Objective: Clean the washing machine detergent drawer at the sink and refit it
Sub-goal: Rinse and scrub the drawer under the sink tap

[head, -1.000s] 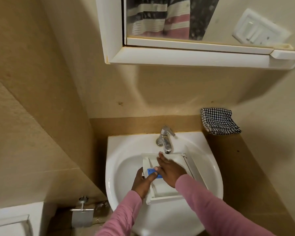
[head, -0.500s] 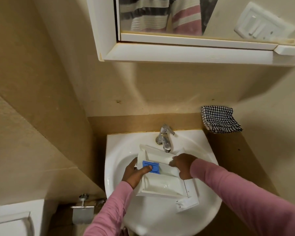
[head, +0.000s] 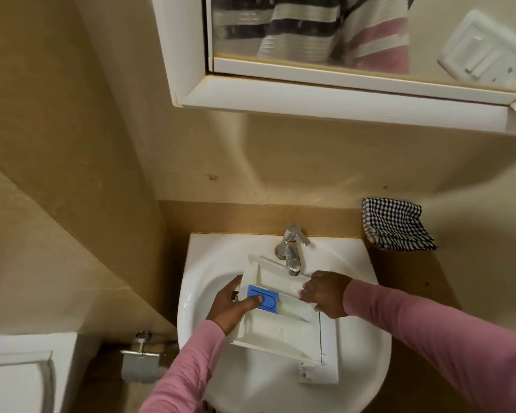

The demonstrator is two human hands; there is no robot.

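Curling, left hand [head: 232,306] and right hand [head: 326,296] grip drawer [head: 280,330].

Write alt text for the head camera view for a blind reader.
A person's left hand grips a white detergent drawer over the sink, thumb on its blue insert, while the right hand holds its right side below the tap.

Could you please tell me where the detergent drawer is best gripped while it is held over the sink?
Grip it by its two long side walls, one hand from each side. The detergent drawer sits tilted over the sink, open side up, so fingers can hook over its thin upright walls. The left hand grips the left wall, thumb on the blue insert; the right hand holds the opposite wall.
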